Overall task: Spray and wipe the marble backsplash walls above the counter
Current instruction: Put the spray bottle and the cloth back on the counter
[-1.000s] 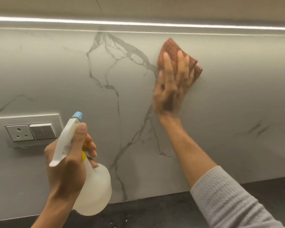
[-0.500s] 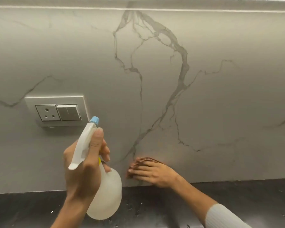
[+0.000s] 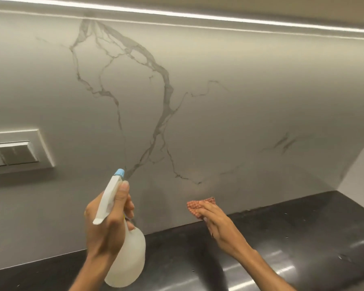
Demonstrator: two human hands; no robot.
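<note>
The grey marble backsplash (image 3: 229,122) with dark veins fills most of the view. My left hand (image 3: 105,225) grips a white spray bottle (image 3: 128,259) with a blue nozzle tip, pointed up at the wall. My right hand (image 3: 216,221) presses a reddish checked cloth (image 3: 194,206) against the bottom of the backsplash, just above the black counter (image 3: 292,238). The fingers cover most of the cloth.
A switch and socket plate (image 3: 15,152) is set in the wall at the left. A lit strip (image 3: 198,15) runs under the cabinet along the top. The backsplash turns a corner at the far right (image 3: 357,164). Small specks lie on the counter.
My right hand with the cloth swept down from high on the wall to its base, then slid to the right along the bottom edge. The spray bottle stayed in my left hand.
</note>
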